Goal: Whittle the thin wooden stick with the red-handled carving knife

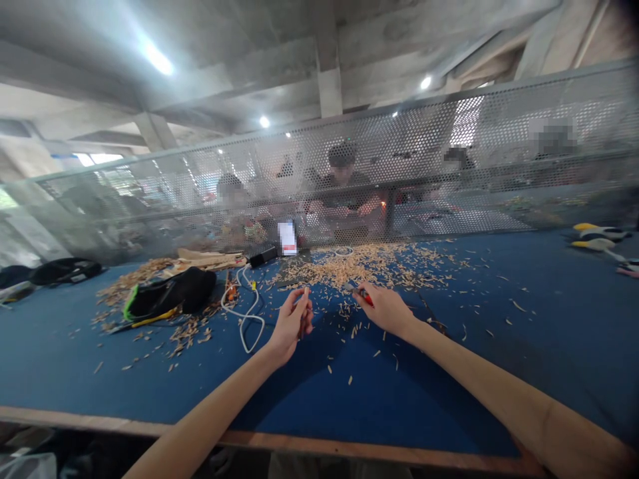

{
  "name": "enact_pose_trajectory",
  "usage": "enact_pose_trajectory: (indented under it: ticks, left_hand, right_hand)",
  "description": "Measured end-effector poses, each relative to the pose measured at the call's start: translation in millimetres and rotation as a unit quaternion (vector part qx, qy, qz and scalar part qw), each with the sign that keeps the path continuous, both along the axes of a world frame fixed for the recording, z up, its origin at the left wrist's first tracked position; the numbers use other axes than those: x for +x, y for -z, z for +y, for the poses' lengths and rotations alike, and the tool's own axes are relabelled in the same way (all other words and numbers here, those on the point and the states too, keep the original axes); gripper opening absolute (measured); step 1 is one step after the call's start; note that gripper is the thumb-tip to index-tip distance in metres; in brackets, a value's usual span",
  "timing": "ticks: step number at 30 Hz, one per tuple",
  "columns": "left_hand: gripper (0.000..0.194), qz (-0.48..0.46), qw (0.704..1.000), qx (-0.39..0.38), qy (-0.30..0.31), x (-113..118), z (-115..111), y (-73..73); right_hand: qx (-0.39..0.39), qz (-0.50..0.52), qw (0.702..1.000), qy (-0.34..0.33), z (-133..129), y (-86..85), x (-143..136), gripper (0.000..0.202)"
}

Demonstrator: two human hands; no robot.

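And here's the blue tabletop (200, 386), spreading wide beneath the left hand (293, 322) and right hand (387, 309), its brown front edge (369, 454) running below them. Shadow darkens the surface just below the hands. Beyond them, up goes a grey perforated screen (424, 133), right across the view! Above that, a bare grey ceiling (239, 60) with heavy beams, and 1 pale pillar (329, 93) standing above the gap between the hands. A bright lamp (160, 58) glares high left of the left hand; daylight shows at a window (97, 159), farther left.
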State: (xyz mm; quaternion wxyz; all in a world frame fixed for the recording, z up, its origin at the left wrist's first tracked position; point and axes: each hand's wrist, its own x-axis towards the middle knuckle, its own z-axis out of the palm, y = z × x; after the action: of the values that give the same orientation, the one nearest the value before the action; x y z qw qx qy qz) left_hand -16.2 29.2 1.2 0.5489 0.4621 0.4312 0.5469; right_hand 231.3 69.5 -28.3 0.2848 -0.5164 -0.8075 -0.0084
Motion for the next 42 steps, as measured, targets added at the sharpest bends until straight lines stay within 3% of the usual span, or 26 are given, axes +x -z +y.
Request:
enact_pose_trajectory:
  ticks: [9, 18, 23, 26, 31, 37, 42]
  left_hand:
    - [0.052, 0.067, 0.993, 0.011, 0.096, 4.5, 1.2, 13.4]
    - [0.059, 0.105, 0.983, -0.014, 0.152, 4.4, -5.2, 6.5]
    - [0.064, 0.154, 0.971, -0.007, 0.181, 9.7, -7.1, 5.4]
    - [0.067, 0.159, 0.968, 0.008, 0.194, 14.4, -8.1, 6.2]
    - [0.067, 0.154, 0.956, 0.033, 0.245, 18.2, -11.3, 8.4]
    - [0.065, 0.183, 0.947, 0.049, 0.259, 15.0, -9.4, 8.2]
    - [0.058, 0.259, 0.924, 0.076, 0.271, 3.3, -7.7, 0.4]
  right_hand:
    - [0.008, -0.002, 1.000, -0.006, -6.3, -5.7, -3.0, 0.033]
    - [0.043, -0.005, 0.997, -0.057, -20.9, -6.7, -15.0, 0.030]
    - [-0.001, 0.065, 0.996, -0.067, -30.2, -13.7, -19.3, 0.029]
    - [-0.029, 0.102, 0.988, -0.108, -38.1, -16.4, -21.5, 0.029]
    - [0.016, 0.016, 0.983, -0.181, -36.7, -3.1, -19.3, 0.022]
    - [0.037, -0.067, 0.978, -0.193, -26.3, 6.4, -13.5, 0.028]
    - [0.059, -0.010, 0.983, -0.175, -25.6, -1.8, -7.9, 0.017]
